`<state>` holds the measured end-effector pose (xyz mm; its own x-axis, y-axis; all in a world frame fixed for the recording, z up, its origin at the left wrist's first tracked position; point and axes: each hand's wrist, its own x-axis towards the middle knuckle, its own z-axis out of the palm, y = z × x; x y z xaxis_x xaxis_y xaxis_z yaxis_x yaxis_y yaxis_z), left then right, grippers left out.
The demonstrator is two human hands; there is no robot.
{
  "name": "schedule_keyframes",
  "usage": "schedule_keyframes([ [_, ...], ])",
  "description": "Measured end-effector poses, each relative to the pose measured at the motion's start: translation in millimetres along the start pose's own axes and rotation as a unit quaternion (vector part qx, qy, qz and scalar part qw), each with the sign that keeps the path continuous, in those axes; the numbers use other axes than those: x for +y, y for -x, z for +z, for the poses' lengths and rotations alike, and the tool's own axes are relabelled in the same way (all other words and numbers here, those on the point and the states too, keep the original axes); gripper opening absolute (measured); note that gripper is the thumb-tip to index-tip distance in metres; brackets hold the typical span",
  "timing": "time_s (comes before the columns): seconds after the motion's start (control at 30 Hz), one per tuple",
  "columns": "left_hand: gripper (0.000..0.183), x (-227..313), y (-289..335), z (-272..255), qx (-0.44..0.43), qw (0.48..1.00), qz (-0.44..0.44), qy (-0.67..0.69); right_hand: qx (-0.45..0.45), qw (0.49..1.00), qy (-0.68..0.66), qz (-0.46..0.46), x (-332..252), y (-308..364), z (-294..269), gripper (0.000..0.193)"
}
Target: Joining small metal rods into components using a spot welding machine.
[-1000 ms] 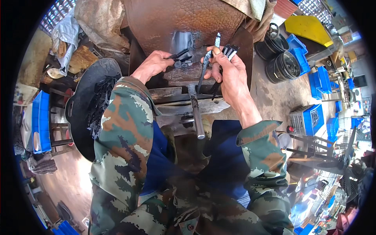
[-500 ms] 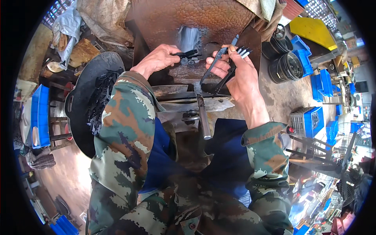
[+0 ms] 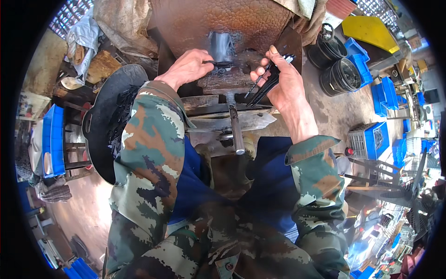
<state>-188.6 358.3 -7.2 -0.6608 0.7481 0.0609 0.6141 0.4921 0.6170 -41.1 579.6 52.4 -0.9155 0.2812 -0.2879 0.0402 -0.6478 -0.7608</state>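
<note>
My left hand [image 3: 191,68] is closed, its thumb and fingers pinching a small bunch of slim dark metal pieces [image 3: 221,64]. They point right, just in front of a pale grey, blurred wheel-like surface [image 3: 222,45] set in a rusty brown housing. To the right, my right hand [image 3: 284,80] is curled palm up around several long dark metal strips [image 3: 264,92]. Their lower ends slant down to the left, while ridged, lighter ends show by the thumb, which is raised. Fingers hide part of both bunches.
A round metal bar [image 3: 236,132] juts toward me below the wet ledge. At left stands a large black pan [image 3: 98,139] of dark strips. Black buckets [image 3: 341,76], blue bins [image 3: 384,96] and a grey crate [image 3: 360,143] stand at right; sacking [image 3: 123,21] hangs far left.
A strip with a ridged end, held out between my right thumb and fingers, now lies in with the others. My right thumb has lifted. The left hand's pieces lie closer together.
</note>
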Motion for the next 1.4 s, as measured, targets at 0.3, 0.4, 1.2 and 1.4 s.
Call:
schedule_keyframes([
  [0.3,0.027,5,6,-8,0.059,0.98,-0.16,0.099,-0.031,0.99,0.135,-0.037,-1,16,-4,0.01],
  [0.4,0.031,-2,12,-11,0.091,0.972,-0.196,0.096,-0.051,0.966,0.248,-0.051,6,29,-9,0.006],
  [1.2,0.032,-23,6,-4,0.315,0.899,-0.239,0.187,-0.154,0.851,0.467,-0.187,43,45,-2,0.034],
  [1.4,0.034,-4,-2,2,0.372,0.877,-0.077,0.293,-0.086,0.875,0.402,-0.257,31,-10,42,0.026],
])
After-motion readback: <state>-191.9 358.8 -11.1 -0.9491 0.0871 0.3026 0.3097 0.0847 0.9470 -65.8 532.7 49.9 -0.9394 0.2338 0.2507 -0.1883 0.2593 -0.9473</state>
